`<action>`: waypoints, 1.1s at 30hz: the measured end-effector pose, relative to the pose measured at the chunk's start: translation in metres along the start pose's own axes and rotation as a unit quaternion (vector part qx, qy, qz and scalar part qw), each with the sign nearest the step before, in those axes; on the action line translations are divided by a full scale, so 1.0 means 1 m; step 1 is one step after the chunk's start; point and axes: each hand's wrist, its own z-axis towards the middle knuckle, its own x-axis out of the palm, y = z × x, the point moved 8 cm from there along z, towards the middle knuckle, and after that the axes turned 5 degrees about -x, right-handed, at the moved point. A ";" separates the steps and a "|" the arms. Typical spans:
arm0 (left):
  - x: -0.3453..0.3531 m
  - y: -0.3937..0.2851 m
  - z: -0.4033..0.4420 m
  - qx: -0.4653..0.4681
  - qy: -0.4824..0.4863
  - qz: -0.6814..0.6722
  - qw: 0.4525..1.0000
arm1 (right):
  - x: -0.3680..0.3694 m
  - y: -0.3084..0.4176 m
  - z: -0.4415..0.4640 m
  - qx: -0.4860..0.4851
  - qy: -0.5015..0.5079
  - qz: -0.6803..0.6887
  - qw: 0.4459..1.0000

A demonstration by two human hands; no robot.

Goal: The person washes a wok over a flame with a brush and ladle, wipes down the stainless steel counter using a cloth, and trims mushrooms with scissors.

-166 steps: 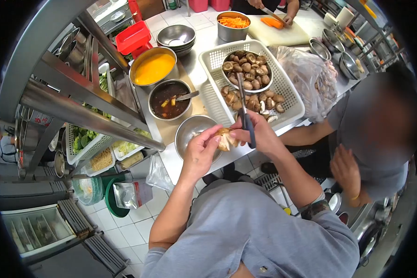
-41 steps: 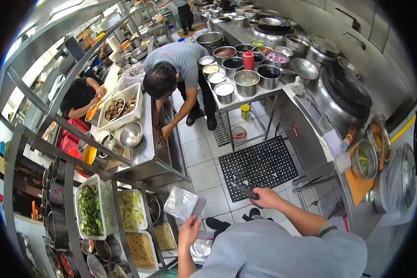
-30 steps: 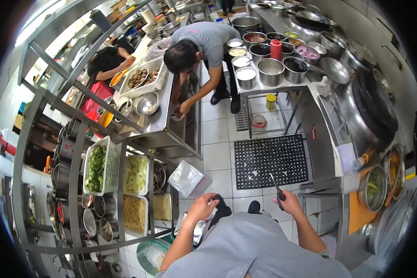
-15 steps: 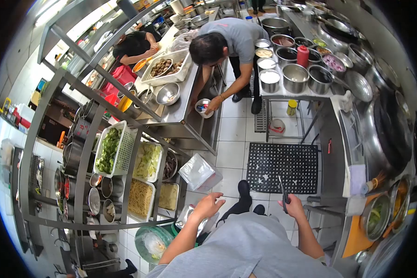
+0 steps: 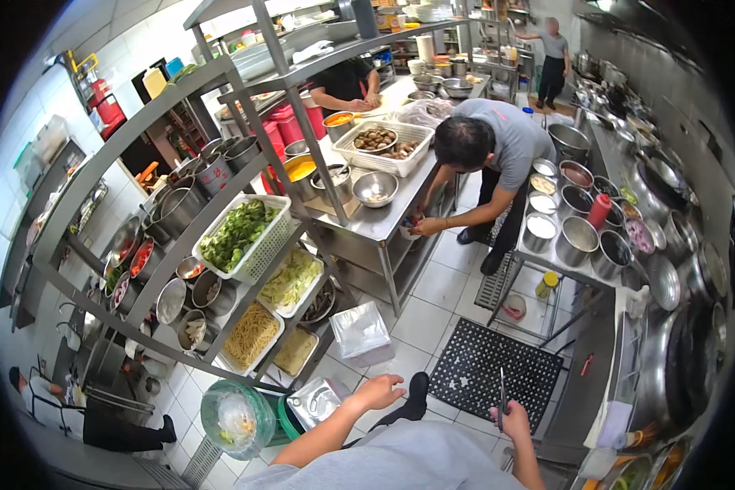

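My right hand (image 5: 514, 420) is closed around the dark handle of what looks like a pair of scissors (image 5: 502, 390), blades pointing up and away from me. Beyond them lies a black perforated rubber mat (image 5: 494, 359) on the tiled floor. My left hand (image 5: 380, 392) holds nothing, its fingers apart, in front of my body. Close to that hand is a shiny metal container (image 5: 316, 403), and farther forward a box covered with clear plastic (image 5: 362, 331). To its left stands a green bin with a plastic liner (image 5: 237, 420).
At left, a metal shelf holds a basket of green vegetables (image 5: 241, 237), noodles (image 5: 253, 335) and several pots. A co-worker (image 5: 502, 147) bends beside the steel counter (image 5: 376, 220). At right are a table with pots (image 5: 578, 241) and large woks (image 5: 674, 359). Others stand farther off.
My view has turned left and lifted, showing more of the back of the kitchen. The co-worker has moved the small white container in toward the counter's lower shelf. I still hold the scissors.
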 end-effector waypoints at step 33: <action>0.031 0.372 -0.134 -0.182 0.002 -0.082 0.980 | 0.218 0.114 -0.058 0.015 0.106 -0.029 0.994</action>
